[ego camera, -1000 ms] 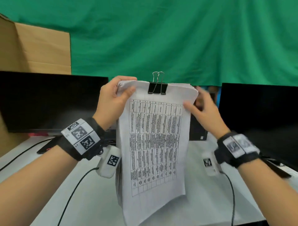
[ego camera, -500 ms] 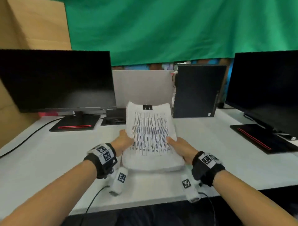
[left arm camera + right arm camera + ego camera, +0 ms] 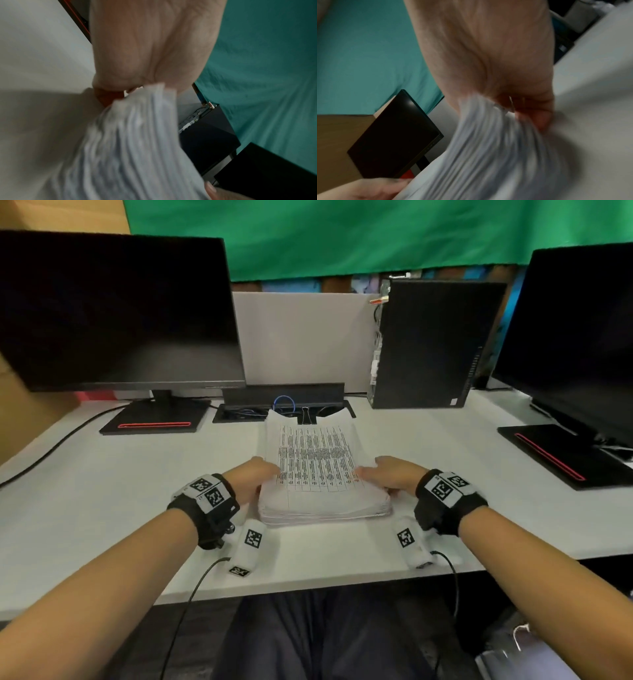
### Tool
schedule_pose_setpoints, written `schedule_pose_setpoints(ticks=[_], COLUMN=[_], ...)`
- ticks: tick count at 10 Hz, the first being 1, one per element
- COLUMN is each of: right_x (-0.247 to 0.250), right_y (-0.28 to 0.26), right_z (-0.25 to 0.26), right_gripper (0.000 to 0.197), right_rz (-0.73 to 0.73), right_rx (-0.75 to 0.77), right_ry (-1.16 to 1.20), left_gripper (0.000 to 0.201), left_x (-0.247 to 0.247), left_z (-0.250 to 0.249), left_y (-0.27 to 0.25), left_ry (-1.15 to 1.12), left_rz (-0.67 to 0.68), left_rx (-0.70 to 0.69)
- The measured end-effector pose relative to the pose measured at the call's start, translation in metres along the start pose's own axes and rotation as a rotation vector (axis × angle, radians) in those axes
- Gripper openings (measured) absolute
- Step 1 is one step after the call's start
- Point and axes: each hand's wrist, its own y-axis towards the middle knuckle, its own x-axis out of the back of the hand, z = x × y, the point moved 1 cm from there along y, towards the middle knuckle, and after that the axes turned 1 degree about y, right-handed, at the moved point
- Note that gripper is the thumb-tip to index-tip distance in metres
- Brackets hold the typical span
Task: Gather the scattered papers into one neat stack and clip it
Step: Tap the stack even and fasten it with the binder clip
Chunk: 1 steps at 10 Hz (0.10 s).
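Setting the clipped stack of papers down flat on the table, I have it lying in the middle, its near end a little back from the front edge and its far end close to the cable tray at the back. A second ago I was holding it upright in the air by its top corners; now it rests on the surface, so I judge the task is all but finished and only letting go remains. The binder clip sits on the far short edge, about centred, handles pointing away from me. The top sheet shows a printed table, and the near edge looks thick and slightly fanned, the sheets not perfectly flush. My left hand grips the stack's left side near the front corner, and my right hand grips the right side opposite it, fingers tucked under the pile and thumbs on top. Two dark monitors flank the stack, with a black computer case behind to the right.
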Motion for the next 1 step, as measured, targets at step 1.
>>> schedule_pose_setpoints(ticks=[1], right_x=[0.0417], right_y=[-0.0141], right_z=[0.0045], right_gripper=[0.076], right_rz=[-0.321], right_rx=[0.179], right_ry=[-0.070], left_gripper=[0.038], left_x=[0.0155], left_z=[-0.0048], left_y=[-0.0132], left_ry=[-0.092], left_rz=[-0.112], left_rx=[0.031])
